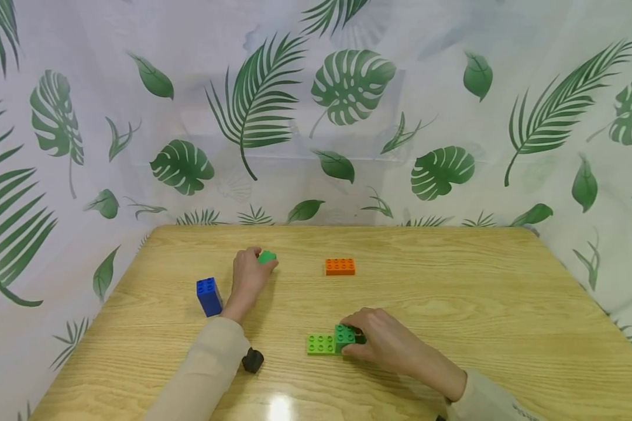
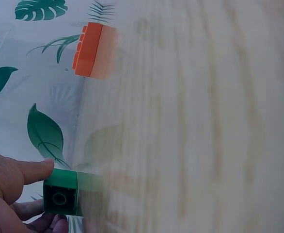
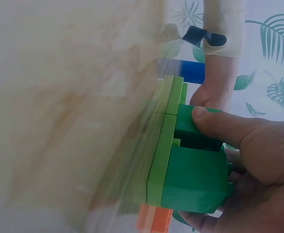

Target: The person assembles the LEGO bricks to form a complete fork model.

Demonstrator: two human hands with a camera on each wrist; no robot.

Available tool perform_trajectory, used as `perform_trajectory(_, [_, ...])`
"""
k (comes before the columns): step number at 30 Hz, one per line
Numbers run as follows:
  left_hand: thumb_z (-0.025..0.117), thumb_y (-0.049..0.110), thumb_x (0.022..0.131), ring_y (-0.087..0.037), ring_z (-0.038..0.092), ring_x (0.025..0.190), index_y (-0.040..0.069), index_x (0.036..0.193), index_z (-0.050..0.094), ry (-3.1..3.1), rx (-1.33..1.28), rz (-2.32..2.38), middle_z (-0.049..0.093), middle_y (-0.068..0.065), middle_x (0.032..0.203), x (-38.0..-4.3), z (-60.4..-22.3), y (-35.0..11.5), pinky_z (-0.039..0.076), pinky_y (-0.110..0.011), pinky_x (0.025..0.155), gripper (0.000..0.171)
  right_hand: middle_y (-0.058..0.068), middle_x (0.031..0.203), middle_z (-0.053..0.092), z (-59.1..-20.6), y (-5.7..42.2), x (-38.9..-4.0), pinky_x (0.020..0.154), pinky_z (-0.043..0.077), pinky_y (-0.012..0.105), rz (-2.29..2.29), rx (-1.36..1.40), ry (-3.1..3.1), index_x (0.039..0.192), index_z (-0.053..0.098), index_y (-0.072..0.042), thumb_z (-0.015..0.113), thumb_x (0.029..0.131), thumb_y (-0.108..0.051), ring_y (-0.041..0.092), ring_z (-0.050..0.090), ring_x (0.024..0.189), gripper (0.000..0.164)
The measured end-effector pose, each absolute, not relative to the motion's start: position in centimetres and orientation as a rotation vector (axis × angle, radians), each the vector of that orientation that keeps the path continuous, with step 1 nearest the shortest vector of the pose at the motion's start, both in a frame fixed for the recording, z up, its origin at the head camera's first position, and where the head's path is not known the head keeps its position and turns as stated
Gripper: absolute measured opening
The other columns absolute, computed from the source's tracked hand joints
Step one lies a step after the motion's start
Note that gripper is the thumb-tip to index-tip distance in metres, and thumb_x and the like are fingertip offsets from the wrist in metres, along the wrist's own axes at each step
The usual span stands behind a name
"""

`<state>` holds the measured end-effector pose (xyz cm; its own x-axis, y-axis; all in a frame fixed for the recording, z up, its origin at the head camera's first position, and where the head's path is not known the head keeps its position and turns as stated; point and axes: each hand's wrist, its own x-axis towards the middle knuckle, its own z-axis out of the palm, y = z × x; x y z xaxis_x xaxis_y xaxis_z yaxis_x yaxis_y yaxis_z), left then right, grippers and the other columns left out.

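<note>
Toward the back left of the table, my left hand (image 1: 250, 273) pinches a green toy building block (image 2: 63, 178) between thumb and fingers. Its hollow underside faces the left wrist camera, so the block is on its side close over the tabletop. Nearer the front, my right hand (image 1: 384, 342) grips a darker green block (image 1: 344, 337), thumb on one face and fingers behind. That block sits on light green flat bricks (image 1: 320, 344) lying end to end. A second green block (image 3: 195, 175) stands beside it on the same bricks, mostly covered by my hand in the head view.
A tall blue block (image 1: 209, 298) stands upright left of my left forearm. An orange brick (image 1: 339, 267) lies studs up toward the back middle of the wooden table (image 1: 479, 280). Behind the table hangs a leaf-patterned cloth (image 1: 274, 199).
</note>
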<state>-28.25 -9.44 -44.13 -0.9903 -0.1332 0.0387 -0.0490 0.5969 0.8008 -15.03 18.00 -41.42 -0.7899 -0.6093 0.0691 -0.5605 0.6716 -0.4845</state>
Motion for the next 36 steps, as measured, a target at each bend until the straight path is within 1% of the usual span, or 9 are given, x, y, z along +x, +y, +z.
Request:
perform_trajectory(5, [0.073,0.015,0.096,-0.039,0.056,0.115,-0.01,0.135,0.061,-2.721,0.1,-1.345,0.057,-0.029,0.129,-28.3,-44.3,-9.6,0.051,-0.048,0.091,0.047,0.009,0.106,0.074,-41.4,18.0,-15.0,0.078,0.057,0.034,-0.748,-0.964,2.784,0.119,0.073,0.002,0.084,0.089,-0.023,0.019,0.069,0.093,0.041])
perform_trajectory(8, [0.073,0.014,0.096,-0.038,0.057,0.115,-0.009,0.135,0.062,-2.72,0.098,-1.371,0.059,-0.028,0.13,-28.3,-44.3,-9.8,0.051,-0.048,0.092,0.046,0.008,0.106,0.074,-41.4,17.9,-15.0,0.077,0.057,0.034,-0.743,-0.972,2.79,0.118,0.073,0.002,0.085,0.088,-0.022,0.018,0.069,0.092,0.04])
perform_trajectory(12, [0.073,0.015,0.097,-0.038,0.059,0.117,-0.007,0.137,0.061,-2.73,0.107,-1.42,0.061,-0.026,0.133,-28.2,-44.1,-9.8,0.052,-0.048,0.095,0.047,0.008,0.104,0.075,-41.3,17.9,-15.0,0.076,0.056,0.033,-0.734,-0.983,2.803,0.116,0.074,0.002,0.086,0.087,-0.02,0.017,0.068,0.09,0.039])
perform_trajectory(15, [0.072,0.014,0.097,-0.037,0.06,0.117,-0.007,0.137,0.061,-2.734,0.114,-1.435,0.063,-0.026,0.131,-27.9,-43.9,-9.7,0.053,-0.048,0.095,0.046,0.008,0.103,0.075,-41.3,17.8,-15.0,0.075,0.056,0.034,-0.73,-0.984,2.809,0.116,0.074,0.002,0.086,0.087,-0.02,0.016,0.067,0.09,0.038])
perform_trajectory(22, [0.07,0.008,0.097,-0.037,0.06,0.117,-0.007,0.132,0.056,-2.733,0.122,-1.484,0.061,-0.025,0.127,-27.1,-43.5,-9.7,0.052,-0.048,0.097,0.04,0.008,0.103,0.075,-41.4,17.7,-15.0,0.076,0.057,0.034,-0.719,-0.982,2.822,0.115,0.074,0.002,0.086,0.087,-0.02,0.017,0.068,0.09,0.038])
perform_trajectory(30, [0.07,0.006,0.095,-0.036,0.063,0.113,-0.005,0.127,0.057,-2.746,0.123,-1.473,0.063,-0.024,0.123,-26.5,-43.5,-10.0,0.055,-0.046,0.094,0.036,0.009,0.105,0.075,-41.5,17.7,-15.0,0.077,0.057,0.035,-0.735,-0.971,2.805,0.117,0.074,0.002,0.085,0.087,-0.021,0.019,0.068,0.092,0.039])
perform_trajectory(36, [0.071,0.004,0.093,-0.036,0.063,0.112,-0.005,0.126,0.059,-2.743,0.12,-1.475,0.064,-0.024,0.122,-26.0,-43.5,-10.1,0.054,-0.047,0.095,0.036,0.009,0.105,0.075,-41.5,17.7,-15.0,0.078,0.057,0.036,-0.717,-0.969,2.814,0.117,0.074,0.002,0.085,0.088,-0.021,0.02,0.068,0.093,0.039])
